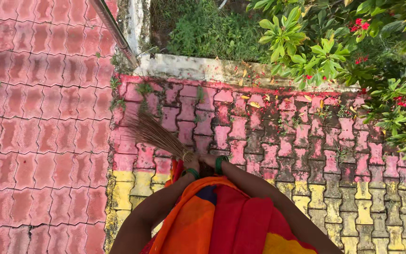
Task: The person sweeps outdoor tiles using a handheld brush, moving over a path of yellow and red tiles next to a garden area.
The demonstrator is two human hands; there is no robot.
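Mid-sweep: both my hands, left hand [192, 164] and right hand [208, 160], clamped together on the twig broom [158, 134]; next stroke, I judge, must reach the fallen petals [254, 101] on the paving [306, 141].

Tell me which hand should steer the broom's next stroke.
Left, probably: the left hand grips the broom nearest its bristles, which fan leftward; the right hand holds farther back.

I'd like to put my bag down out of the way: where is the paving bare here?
Bare: the pink pavers left of the twig broom, and the yellow pavers at lower right. Crowded: below the white kerb, with fallen petals, weeds and the overhanging flowering shrub.
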